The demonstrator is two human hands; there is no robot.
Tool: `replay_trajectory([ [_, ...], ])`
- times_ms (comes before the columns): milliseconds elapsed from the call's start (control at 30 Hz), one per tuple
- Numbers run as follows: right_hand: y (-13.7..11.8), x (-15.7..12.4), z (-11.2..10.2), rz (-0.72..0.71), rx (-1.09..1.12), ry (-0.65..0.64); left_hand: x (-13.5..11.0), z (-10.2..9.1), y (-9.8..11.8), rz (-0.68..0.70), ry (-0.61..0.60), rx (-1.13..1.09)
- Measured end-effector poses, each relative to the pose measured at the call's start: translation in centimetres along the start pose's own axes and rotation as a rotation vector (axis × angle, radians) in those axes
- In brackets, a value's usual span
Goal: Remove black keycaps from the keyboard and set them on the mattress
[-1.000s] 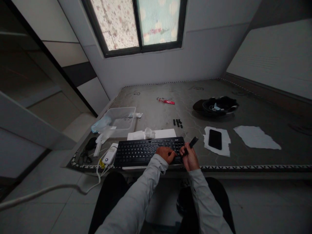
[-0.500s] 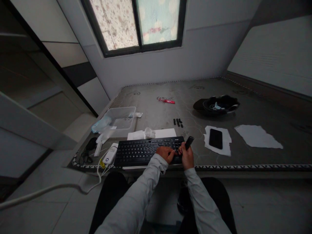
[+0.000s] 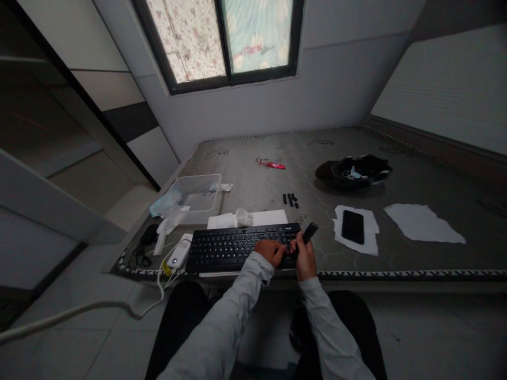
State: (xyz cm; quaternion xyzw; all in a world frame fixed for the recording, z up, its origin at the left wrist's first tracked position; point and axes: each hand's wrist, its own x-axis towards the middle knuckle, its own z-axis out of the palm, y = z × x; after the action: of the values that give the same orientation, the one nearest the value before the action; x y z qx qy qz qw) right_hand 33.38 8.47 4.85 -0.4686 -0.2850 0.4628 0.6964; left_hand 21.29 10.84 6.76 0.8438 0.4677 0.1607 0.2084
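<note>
Along the bed's (image 3: 249, 184) near edge, your right grip (image 3: 305, 256) clasps a dark stick (image 3: 311, 232) by the black, white-marked keyboard (image 3: 225, 246); whether your left grip (image 3: 270, 251) holds anything, I can't tell.

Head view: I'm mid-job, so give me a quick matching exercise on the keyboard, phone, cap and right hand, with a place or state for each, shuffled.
1. Keyboard
2. Phone
3. Cap
4. Right hand

A. Lies on white paper
B. Grips a dark stick-like tool
C. Has the left hand over its right part
D. Opening faces up, pale items inside

Pairs: 1-C, 2-A, 3-D, 4-B
</note>
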Motion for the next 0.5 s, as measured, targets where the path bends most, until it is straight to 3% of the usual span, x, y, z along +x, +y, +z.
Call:
replay_trajectory([
  [167, -0.51, 0.3, -0.16, 0.007, 0.112, 0.027, 0.05, -0.11, 0.02, 0.005, -0.002, -0.024],
  [500, -1.07, 0.53, -0.51, 0.02, 0.23, -0.094, 0.05, -0.05, -0.04, 0.013, 0.007, -0.01],
])
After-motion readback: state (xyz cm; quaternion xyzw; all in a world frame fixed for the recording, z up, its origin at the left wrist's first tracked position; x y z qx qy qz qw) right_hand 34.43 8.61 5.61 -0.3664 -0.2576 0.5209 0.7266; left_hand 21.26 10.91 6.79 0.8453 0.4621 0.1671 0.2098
